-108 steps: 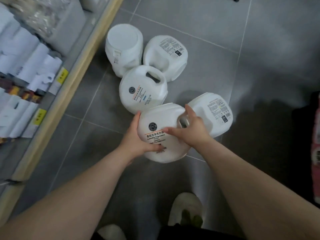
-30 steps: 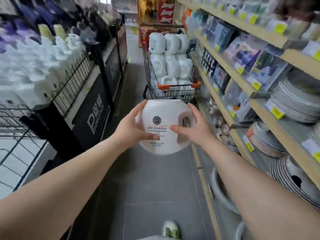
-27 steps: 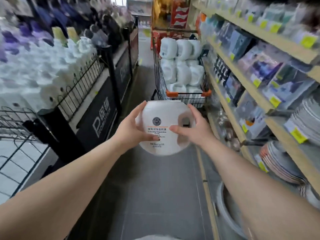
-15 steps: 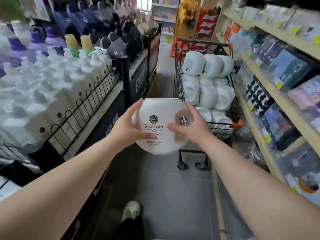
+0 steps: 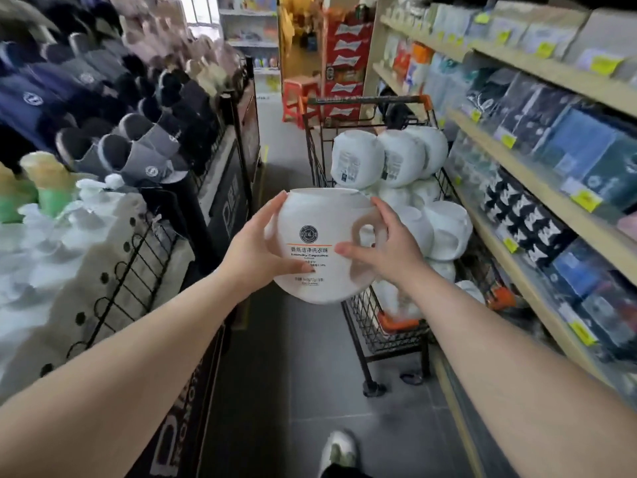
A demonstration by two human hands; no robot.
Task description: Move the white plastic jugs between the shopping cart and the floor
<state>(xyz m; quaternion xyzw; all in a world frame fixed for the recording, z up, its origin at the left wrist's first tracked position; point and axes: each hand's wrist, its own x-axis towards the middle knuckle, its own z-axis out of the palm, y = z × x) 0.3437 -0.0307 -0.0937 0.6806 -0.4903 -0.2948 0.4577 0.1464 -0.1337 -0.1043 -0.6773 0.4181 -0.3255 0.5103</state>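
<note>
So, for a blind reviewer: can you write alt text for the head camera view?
Two bare hands, left hand and right hand, hold a white plastic jug in a shop aisle, before a shopping cart heaped with similar jugs. Stocked shelves line both sides.

slippers (image 5: 138, 146) left rack | boxed goods (image 5: 565, 143) right shelves | red stool (image 5: 298, 98) beyond

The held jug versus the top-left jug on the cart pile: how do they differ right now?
The held jug is clasped between the left hand and right hand, in the air short of the shopping cart; the top-left jug rests on the pile of other jugs. The held jug shows its round logo and orange-lined front label; the top-left jug shows a fine-print label. Both are white, rounded plastic jugs.
</note>
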